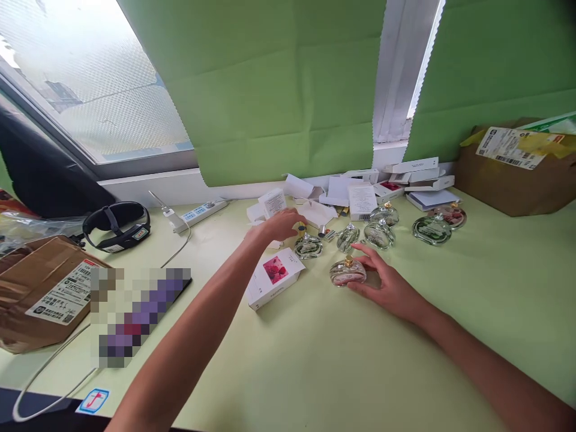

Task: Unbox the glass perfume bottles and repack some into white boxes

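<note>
Pale green tabletop [315,360] runs under a window hung with green paper sheets [270,90], and we work at its far middle. Our right hand [389,285] lies with fingers spread, curved around the near and right side of a round clear glass perfume bottle with a gold cap [347,271], touching it but not clamped. Our left hand [279,224] reaches further back, fingers loosely bent over a small yellow-topped item [300,227] that is too hidden to name; we cannot tell whether the hand grips it. Just in front of that hand stands a second round glass bottle with a silver cap [308,246]. Between our forearms lies a white carton printed with a pink flower [274,277]. More glass bottles [380,233] stand in a loose row to the right, and behind them sits a jumble of opened white cartons [360,195]. Far right stands a brown cardboard box with a shipping label [513,168]. To the left we see a white power strip [200,213], a black head strap [117,225] and another brown labelled parcel [40,288].
</note>
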### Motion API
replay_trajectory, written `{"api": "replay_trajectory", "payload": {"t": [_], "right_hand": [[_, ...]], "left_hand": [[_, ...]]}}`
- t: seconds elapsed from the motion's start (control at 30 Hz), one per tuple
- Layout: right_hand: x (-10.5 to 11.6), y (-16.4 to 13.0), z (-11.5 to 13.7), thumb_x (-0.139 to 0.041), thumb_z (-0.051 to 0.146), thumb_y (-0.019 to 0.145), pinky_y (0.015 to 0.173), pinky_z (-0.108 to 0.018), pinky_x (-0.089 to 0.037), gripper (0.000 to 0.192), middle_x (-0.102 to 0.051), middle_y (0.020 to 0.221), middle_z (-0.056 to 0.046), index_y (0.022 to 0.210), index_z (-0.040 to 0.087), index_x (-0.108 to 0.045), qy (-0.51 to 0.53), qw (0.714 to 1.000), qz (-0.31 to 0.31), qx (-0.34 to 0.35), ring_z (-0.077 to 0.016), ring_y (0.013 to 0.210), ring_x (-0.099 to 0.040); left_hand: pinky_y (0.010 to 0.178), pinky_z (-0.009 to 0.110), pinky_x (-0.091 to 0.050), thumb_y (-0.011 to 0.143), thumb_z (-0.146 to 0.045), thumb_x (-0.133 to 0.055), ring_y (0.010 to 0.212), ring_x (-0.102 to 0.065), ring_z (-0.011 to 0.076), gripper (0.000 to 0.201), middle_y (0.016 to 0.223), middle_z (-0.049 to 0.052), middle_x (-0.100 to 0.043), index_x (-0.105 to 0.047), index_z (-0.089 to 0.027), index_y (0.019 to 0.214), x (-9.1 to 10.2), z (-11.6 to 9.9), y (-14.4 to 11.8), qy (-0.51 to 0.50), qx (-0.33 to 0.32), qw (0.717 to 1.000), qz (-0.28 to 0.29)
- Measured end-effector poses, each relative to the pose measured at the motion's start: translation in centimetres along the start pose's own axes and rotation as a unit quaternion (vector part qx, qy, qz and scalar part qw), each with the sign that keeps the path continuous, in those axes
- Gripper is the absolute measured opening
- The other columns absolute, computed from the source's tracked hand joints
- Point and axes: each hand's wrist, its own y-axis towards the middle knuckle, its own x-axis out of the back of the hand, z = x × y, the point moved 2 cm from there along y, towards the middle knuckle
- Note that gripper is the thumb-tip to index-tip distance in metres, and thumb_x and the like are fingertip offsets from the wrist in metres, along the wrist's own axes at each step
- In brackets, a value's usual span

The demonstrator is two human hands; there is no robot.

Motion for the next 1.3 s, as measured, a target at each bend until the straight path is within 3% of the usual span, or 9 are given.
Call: {"api": "replay_trajectory", "payload": {"t": [0.23,0.4,0.53,0.63,0.73,0.83,1.03,1.2,1.3], "right_hand": [[-0.1,0.0,0.0,-0.065,0.051,0.083,0.104,-0.046,-0.043,0.072,-0.057,0.130,-0.004,0.144,0.040,-0.028,0.015,1.000,0.010,-0.001,-0.0242,0.119,-0.057],[0.5,-0.3,0.5,-0.072,0.053,0.075,0.103,-0.050,-0.043,0.088,-0.044,0.142,-0.006,0.146,0.043,-0.022,0.003,1.000,0.017,-0.004,-0.0275,0.127,-0.048],[1.7,-0.2,1.4,-0.072,0.046,0.078,0.106,-0.048,-0.039,0.078,-0.043,0.142,-0.005,0.143,0.039,-0.030,0.014,0.990,-0.101,0.093,-0.0259,0.128,-0.045],[2.6,-0.2,2.0,-0.071,0.038,0.081,0.100,-0.044,-0.043,0.060,-0.053,0.125,-0.005,0.133,0.034,-0.042,0.037,0.962,-0.221,0.157,-0.0236,0.117,-0.052],[2.8,-0.5,2.6,-0.072,0.031,0.080,0.090,-0.040,-0.047,0.052,-0.057,0.110,-0.004,0.126,0.032,-0.049,0.048,0.944,-0.260,0.196,-0.0212,0.102,-0.056],[2.4,-1.2,3.6,-0.073,0.027,0.080,0.086,-0.038,-0.048,0.049,-0.057,0.108,-0.003,0.124,0.032,-0.051,0.044,0.944,-0.231,0.230,-0.0191,0.094,-0.056],[1.9,-1.9,4.9,-0.068,0.026,0.085,0.083,-0.033,-0.049,0.032,-0.060,0.100,-0.001,0.114,0.030,-0.058,-0.001,0.960,-0.170,0.223,-0.0167,0.087,-0.058],[2.2,-1.8,4.6,-0.065,0.028,0.088,0.078,-0.029,-0.049,0.022,-0.062,0.091,0.000,0.110,0.030,-0.062,0.004,0.968,-0.162,0.191,-0.0152,0.083,-0.058],[2.4,-1.7,4.1,-0.065,0.031,0.088,0.076,-0.026,-0.050,0.019,-0.063,0.092,0.001,0.107,0.031,-0.065,0.029,0.974,-0.169,0.146,-0.0149,0.083,-0.059]], "left_hand": [[0.082,0.031,-0.045,0.078,-0.014,-0.060,0.095,-0.060,0.0225,0.026,0.102,0.007,-0.067,-0.069,-0.020,0.101,-1.4,-0.1,1.3,-0.013,-0.013,1.000,-0.013],[0.077,0.033,-0.046,0.086,-0.026,-0.057,0.087,-0.061,0.0211,0.022,0.101,0.008,-0.068,-0.069,-0.018,0.102,1.0,0.3,0.4,-0.030,0.024,0.993,-0.113],[0.075,0.031,-0.046,0.087,-0.040,-0.059,0.085,-0.062,0.0172,0.030,0.104,0.005,-0.071,-0.068,-0.021,0.109,4.4,-2.4,-2.5,-0.180,0.024,0.949,-0.258],[0.071,0.028,-0.046,0.086,-0.043,-0.062,0.088,-0.063,0.0155,0.030,0.110,0.004,-0.071,-0.069,-0.024,0.109,5.0,-6.6,-5.3,-0.325,-0.036,0.904,-0.274],[0.070,0.028,-0.046,0.085,-0.040,-0.066,0.085,-0.062,0.0138,0.026,0.107,0.002,-0.072,-0.070,-0.027,0.107,3.4,-10.3,-7.2,-0.404,-0.049,0.875,-0.263],[0.072,0.029,-0.045,0.084,-0.039,-0.068,0.089,-0.062,0.0148,0.025,0.105,0.000,-0.072,-0.070,-0.030,0.107,1.0,-12.1,-7.9,-0.441,-0.042,0.856,-0.264],[0.070,0.030,-0.044,0.083,-0.039,-0.069,0.086,-0.061,0.0160,0.022,0.098,0.000,-0.073,-0.070,-0.031,0.104,-1.7,-13.1,-7.7,-0.462,-0.042,0.841,-0.278],[0.067,0.029,-0.043,0.088,-0.040,-0.062,0.079,-0.060,0.0140,0.022,0.087,0.001,-0.070,-0.069,-0.027,0.104,-2.8,-13.6,-7.8,-0.449,-0.032,0.846,-0.284],[0.068,0.028,-0.044,0.092,-0.036,-0.058,0.080,-0.060,0.0127,0.024,0.093,0.002,-0.069,-0.065,-0.026,0.112,-3.7,-13.6,-8.0,-0.435,-0.045,0.846,-0.304]]}}
